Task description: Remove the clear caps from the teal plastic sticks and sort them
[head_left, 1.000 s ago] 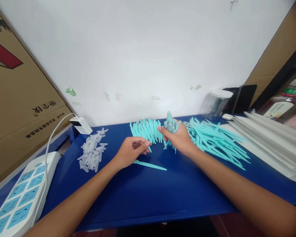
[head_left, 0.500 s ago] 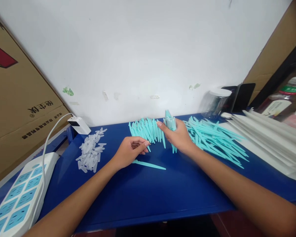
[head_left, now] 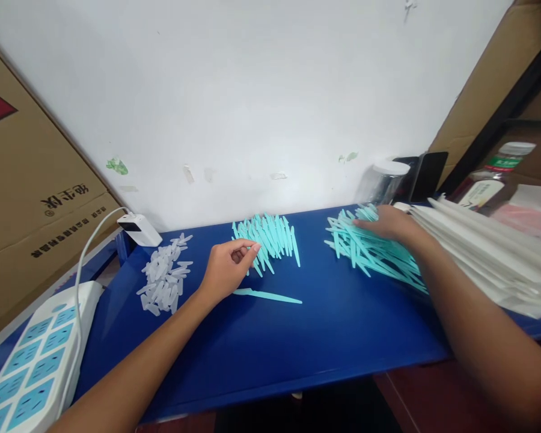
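My left hand (head_left: 228,267) is curled closed, thumb against the fingers, at the near left edge of a small heap of slim turquoise sticks (head_left: 270,236) shaped like eyebrow razors. Whatever its fingers may hold is hidden. One single turquoise stick (head_left: 273,296) lies crosswise on the table just below that hand. Over at the right, my right hand (head_left: 388,222) is closed around a bundle of turquoise sticks (head_left: 366,211), low on a larger loose pile of them (head_left: 376,255). Its palm and wrist cover part of that pile.
Small translucent caps (head_left: 165,276) lie heaped at the left of the blue table (head_left: 252,355). Beyond are a white device (head_left: 140,230) on a cable and a power strip (head_left: 40,355). A lidded jar (head_left: 385,180), white envelopes (head_left: 482,252) and a bottle (head_left: 489,180) stand right.
My right hand has carried its bundle from beside the middle heap rightward onto the large pile. My left hand has drawn slightly left and up.
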